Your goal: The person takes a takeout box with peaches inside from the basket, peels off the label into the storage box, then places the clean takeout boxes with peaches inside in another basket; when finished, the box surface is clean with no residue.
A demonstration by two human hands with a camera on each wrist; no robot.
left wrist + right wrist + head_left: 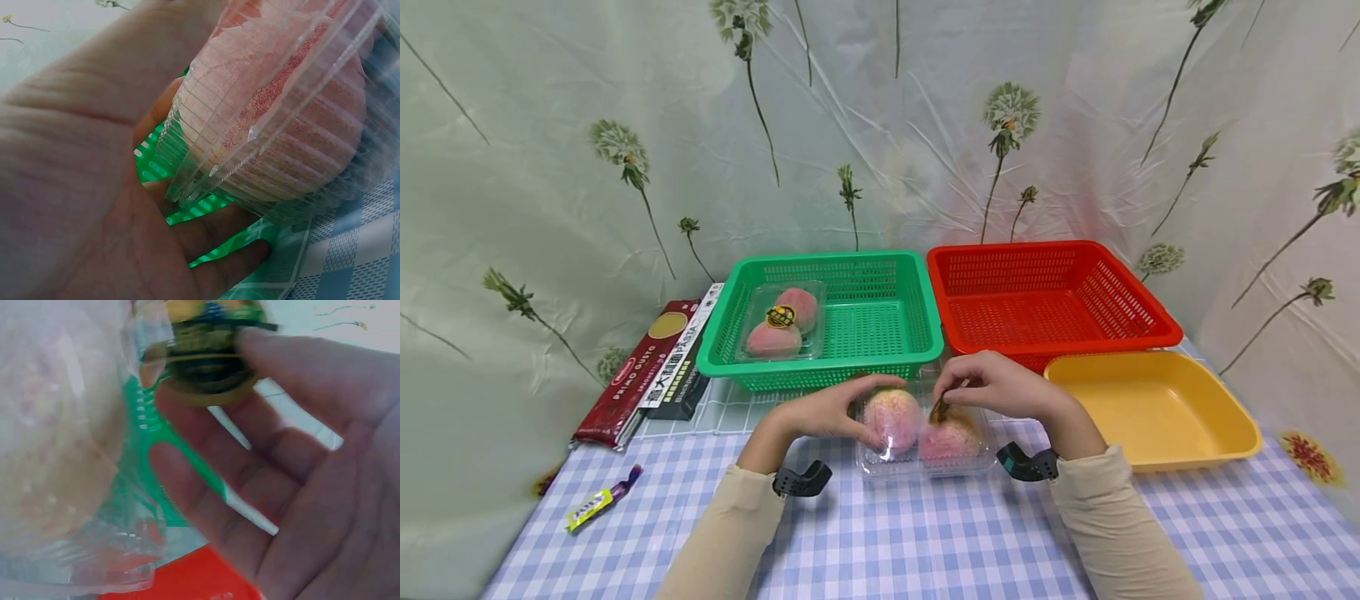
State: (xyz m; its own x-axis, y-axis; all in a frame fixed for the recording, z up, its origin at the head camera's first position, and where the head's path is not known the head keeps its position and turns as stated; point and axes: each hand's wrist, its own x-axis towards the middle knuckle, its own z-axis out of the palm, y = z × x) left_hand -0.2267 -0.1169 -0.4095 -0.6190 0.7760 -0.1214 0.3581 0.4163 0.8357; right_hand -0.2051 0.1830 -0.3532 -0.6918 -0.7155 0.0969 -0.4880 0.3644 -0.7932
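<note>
Both sleeves lie nearest; clear clamshell of peaches (921,437) is held on checked cloth (925,542) by L hand (831,412), fingers curled round it, while sticker (top) (940,410) is pinched by R hand (1000,387)

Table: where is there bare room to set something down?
The red basket and yellow tray hold nothing. The green basket's right half is free. Checked cloth lies bare between the sleeves. It is crowded where both hands hold the clear peach box.
</note>
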